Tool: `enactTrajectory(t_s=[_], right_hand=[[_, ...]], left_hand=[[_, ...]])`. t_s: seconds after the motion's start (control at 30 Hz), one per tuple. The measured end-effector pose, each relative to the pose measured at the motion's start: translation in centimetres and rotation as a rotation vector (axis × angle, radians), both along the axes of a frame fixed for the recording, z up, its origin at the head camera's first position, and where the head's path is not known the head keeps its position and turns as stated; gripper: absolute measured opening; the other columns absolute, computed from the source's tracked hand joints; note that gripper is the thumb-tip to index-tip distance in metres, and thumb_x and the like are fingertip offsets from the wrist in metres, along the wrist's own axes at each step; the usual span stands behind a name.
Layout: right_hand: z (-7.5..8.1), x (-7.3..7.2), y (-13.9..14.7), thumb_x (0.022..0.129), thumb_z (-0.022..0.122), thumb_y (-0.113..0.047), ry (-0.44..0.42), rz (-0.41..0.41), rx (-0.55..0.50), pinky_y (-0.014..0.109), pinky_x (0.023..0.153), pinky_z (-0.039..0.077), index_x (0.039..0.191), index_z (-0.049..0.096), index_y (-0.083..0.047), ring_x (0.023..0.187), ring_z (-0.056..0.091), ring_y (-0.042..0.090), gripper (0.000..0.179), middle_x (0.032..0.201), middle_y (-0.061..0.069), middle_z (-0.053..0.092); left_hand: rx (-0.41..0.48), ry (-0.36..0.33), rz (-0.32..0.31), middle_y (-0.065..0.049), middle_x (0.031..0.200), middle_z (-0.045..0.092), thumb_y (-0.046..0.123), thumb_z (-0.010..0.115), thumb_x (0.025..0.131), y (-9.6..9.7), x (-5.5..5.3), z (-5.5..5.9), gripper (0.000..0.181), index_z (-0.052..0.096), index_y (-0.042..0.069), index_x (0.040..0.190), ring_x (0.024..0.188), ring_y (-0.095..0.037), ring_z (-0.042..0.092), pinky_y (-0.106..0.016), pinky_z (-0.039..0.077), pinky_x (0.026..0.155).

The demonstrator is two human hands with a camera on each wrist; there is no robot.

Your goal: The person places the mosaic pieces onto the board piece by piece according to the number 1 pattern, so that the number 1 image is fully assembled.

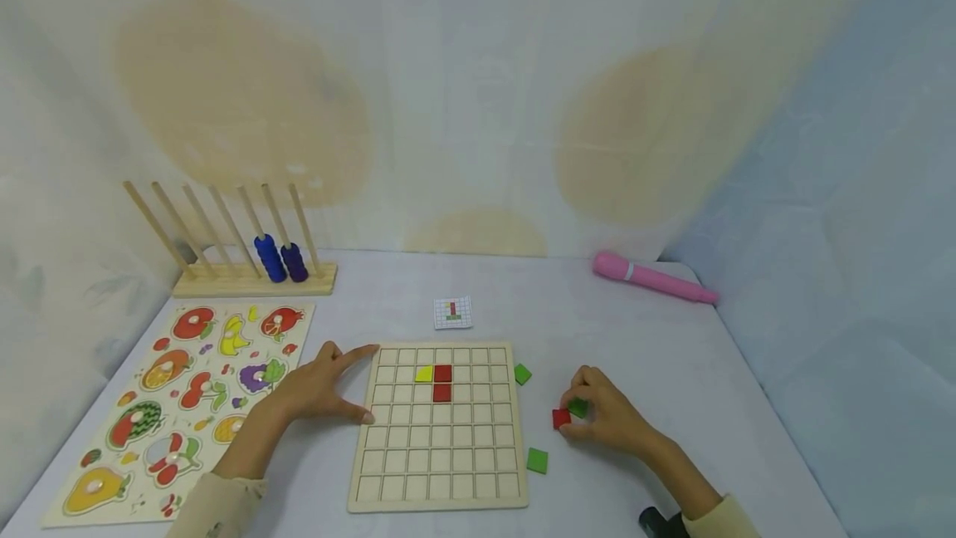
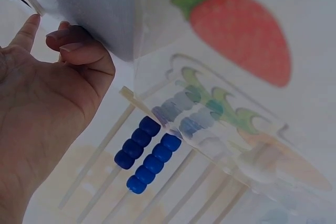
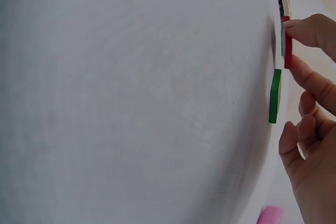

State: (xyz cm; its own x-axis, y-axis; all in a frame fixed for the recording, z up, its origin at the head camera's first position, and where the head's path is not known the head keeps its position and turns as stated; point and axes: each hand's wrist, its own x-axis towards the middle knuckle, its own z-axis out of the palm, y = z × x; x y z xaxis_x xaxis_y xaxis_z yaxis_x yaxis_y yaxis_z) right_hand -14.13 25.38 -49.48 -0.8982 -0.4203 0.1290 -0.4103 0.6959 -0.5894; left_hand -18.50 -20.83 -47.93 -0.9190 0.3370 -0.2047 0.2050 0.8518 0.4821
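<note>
My left hand [image 1: 319, 386] lies beside the wooden grid board [image 1: 441, 467], thumb and index finger spread along its left edge. In the left wrist view the other fingers of that left hand [image 2: 58, 87] bend inward. Two red square tiles [image 1: 442, 393] and a yellow one [image 1: 424, 374] sit in cells near the board's top. To the right of the board, my right hand [image 1: 608, 412] pinches a red tile [image 1: 561, 418] by its edges, thumb against index finger. A green tile [image 1: 577, 408] lies just under that hand, on the table in the right wrist view.
Two more green tiles, one upper [image 1: 523, 374] and one lower [image 1: 537, 461], lie along the board's right side. A small pattern card [image 1: 452, 313] is behind the board. Fruit puzzle [image 1: 182, 405] and bead rack [image 1: 254, 279] stand left; a pink stick [image 1: 657, 278] lies back right.
</note>
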Motion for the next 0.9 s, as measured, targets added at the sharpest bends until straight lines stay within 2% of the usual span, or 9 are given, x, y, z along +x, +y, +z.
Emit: enactTrajectory(t_s=[0.23,0.4,0.53,0.67,0.9], right_hand=[[0.3,0.0,-0.6,0.073,0.087,-0.016,0.015,0.016,-0.083,0.028,0.078,0.043,0.087,0.07,-0.022,0.09,0.046,0.013,0.023,0.091,-0.003,0.047],[1.0,-0.2,-1.6,0.073,0.086,-0.012,0.006,0.025,-0.12,0.031,0.078,0.043,0.089,0.07,-0.021,0.09,0.047,0.021,0.024,0.092,0.004,0.049],[1.4,-0.4,-2.7,0.073,0.084,-0.01,0.009,0.05,-0.136,0.033,0.078,0.043,0.089,0.07,-0.02,0.091,0.047,0.025,0.024,0.093,0.008,0.05],[1.6,-0.7,-3.9,0.073,0.083,-0.01,0.03,0.09,-0.137,0.033,0.077,0.044,0.09,0.071,-0.02,0.091,0.048,0.024,0.023,0.094,0.008,0.051],[2.0,-1.0,-5.9,0.075,0.085,-0.015,0.017,0.145,-0.146,0.033,0.075,0.043,0.092,0.072,-0.018,0.091,0.047,0.025,0.022,0.094,0.01,0.049]], left_hand=[[0.0,-0.001,-0.001,-0.011,0.105,0.042,0.061,0.087,0.059,0.1,0.1,0.2,0.109,0.04,0.028,0.152,0.07,-0.02,0.046,-0.033,0.037,0.057],[0.001,-0.005,-0.002,-0.011,0.105,0.042,0.062,0.087,0.059,0.1,0.1,0.2,0.109,0.04,0.028,0.152,0.07,-0.02,0.046,-0.033,0.037,0.057],[0.005,-0.003,0.003,-0.01,0.105,0.042,0.062,0.087,0.059,0.0,0.1,0.2,0.109,0.039,0.029,0.152,0.07,-0.02,0.045,-0.033,0.037,0.057],[0.007,0.005,-0.001,-0.01,0.104,0.041,0.062,0.087,0.059,0.0,0.0,0.0,0.109,0.04,0.029,0.152,0.069,-0.019,0.044,-0.033,0.036,0.057],[0.008,0.0,0.001,-0.01,0.104,0.041,0.062,0.087,0.059,0.0,0.0,-0.1,0.11,0.039,0.03,0.152,0.069,-0.019,0.045,-0.033,0.037,0.058]])
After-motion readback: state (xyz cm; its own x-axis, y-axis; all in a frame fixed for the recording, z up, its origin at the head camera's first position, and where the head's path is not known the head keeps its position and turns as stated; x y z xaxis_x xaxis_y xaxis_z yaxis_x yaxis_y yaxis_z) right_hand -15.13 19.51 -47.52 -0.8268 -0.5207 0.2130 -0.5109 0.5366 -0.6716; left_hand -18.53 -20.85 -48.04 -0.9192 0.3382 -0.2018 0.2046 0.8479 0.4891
